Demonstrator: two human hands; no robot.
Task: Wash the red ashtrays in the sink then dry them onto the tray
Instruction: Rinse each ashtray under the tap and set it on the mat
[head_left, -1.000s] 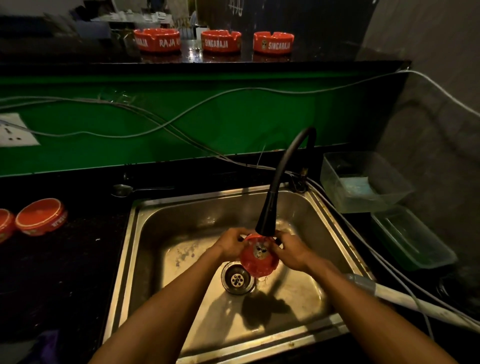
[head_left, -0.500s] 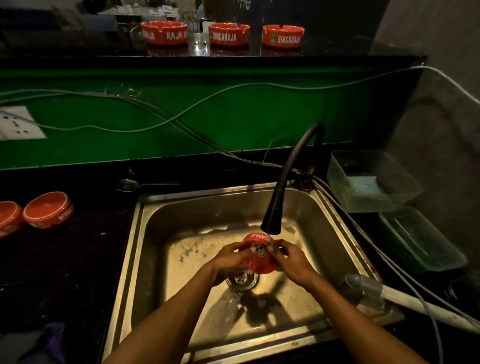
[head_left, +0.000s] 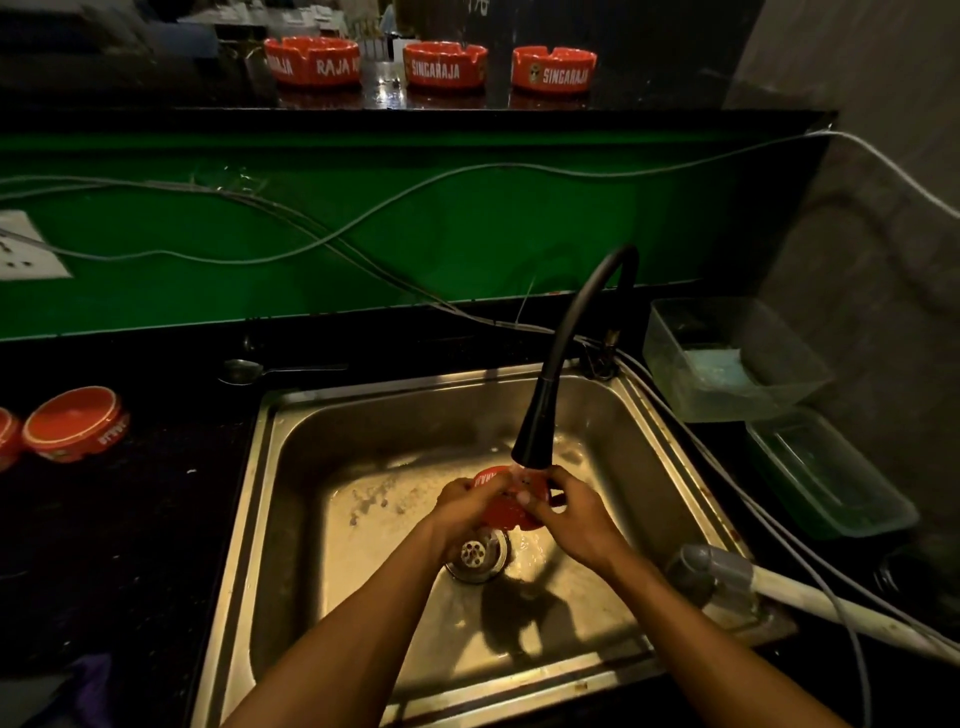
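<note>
Both hands hold one red ashtray over the steel sink, right under the black faucet spout, above the drain. My left hand grips its left side and my right hand grips its right side, thumb on the rim. Three red ashtrays stand upright on the dark shelf at the top. Two more red ashtrays lie upside down on the black counter at the left.
Grey cables run across the green wall and past the faucet base. A spoon lies behind the sink. Two clear plastic tubs sit at the right. A white pipe crosses the sink's right front corner.
The ashtray has turned in my hands from facing me to tilted flatter under the spout. My hands have closed in more around it. The camera view shifted slightly left.
</note>
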